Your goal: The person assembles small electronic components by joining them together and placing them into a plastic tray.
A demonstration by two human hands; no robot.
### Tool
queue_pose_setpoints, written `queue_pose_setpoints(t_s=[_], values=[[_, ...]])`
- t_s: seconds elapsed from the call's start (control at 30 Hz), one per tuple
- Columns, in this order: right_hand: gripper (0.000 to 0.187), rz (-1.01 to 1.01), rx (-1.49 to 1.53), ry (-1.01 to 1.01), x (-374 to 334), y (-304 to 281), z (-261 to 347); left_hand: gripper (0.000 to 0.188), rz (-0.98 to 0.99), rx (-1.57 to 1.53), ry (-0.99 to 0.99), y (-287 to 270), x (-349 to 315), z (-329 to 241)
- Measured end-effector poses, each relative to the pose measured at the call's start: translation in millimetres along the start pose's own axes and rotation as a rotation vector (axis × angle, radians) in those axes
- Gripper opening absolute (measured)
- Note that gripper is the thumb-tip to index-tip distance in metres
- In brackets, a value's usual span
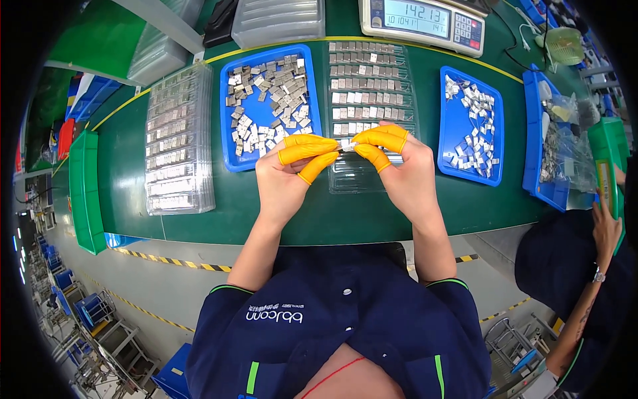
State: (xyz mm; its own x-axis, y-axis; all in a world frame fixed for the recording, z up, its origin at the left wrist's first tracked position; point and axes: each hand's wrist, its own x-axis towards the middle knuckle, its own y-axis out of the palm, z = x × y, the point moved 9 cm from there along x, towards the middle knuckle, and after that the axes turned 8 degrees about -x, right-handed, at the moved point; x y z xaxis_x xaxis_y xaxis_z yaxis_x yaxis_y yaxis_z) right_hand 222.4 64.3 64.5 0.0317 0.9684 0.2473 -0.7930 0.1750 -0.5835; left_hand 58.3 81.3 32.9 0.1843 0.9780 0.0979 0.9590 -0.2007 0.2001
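Observation:
Both my hands meet in the middle of the bench, yellow cots over the thumbs and fingertips. A small white and silver connector (346, 145) is pinched between them. My left hand (280, 183) closes on its left end, and my right hand (409, 176) grips its right end. Beneath them lies a clear plastic tray (355, 181) with several rows of silver and white connectors; its nearest part shows no pieces. To the left, a blue tray (256, 112) holds loose metal-cased connectors. Small white pieces lie scattered in another blue tray (456, 130) on the right.
Stacked clear trays (179, 143) of connectors stand at left, beside a green bin (85, 193). A digital scale (422, 25) sits at the back. Farther right, a blue bin (531, 133) contains bags. A co-worker's hand (606, 229) holds a green bin (608, 149).

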Motion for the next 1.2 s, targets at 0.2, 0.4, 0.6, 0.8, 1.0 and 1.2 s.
queue_pose_setpoints(t_s=[0.2, 0.4, 0.6, 0.8, 1.0, 1.2], values=[[0.02, -0.084, -0.143, -0.066, -9, -10, 11, 0.017, 0.006, 0.11, 0.048, 8, -5, -6], [0.017, 0.283, 0.381, 0.231, -8, 12, -20, 0.019, 0.095, -0.13, -0.253, 8, -1, 12], [0.021, 0.467, 0.953, 0.554, -37, 45, -54, 0.018, 0.177, -0.166, -0.496, 22, -8, 28], [0.026, 0.389, 0.919, 0.605, -47, 43, -64, 0.018, 0.193, -0.169, -0.403, 30, -13, 24], [0.023, 0.359, 0.875, 0.598, -55, 43, -61, 0.017, 0.187, -0.154, -0.427, 31, -18, 37], [0.019, 0.334, 0.98, 0.686, -77, 59, -79, 0.017, 0.167, -0.137, -0.508, 35, -32, 46]])
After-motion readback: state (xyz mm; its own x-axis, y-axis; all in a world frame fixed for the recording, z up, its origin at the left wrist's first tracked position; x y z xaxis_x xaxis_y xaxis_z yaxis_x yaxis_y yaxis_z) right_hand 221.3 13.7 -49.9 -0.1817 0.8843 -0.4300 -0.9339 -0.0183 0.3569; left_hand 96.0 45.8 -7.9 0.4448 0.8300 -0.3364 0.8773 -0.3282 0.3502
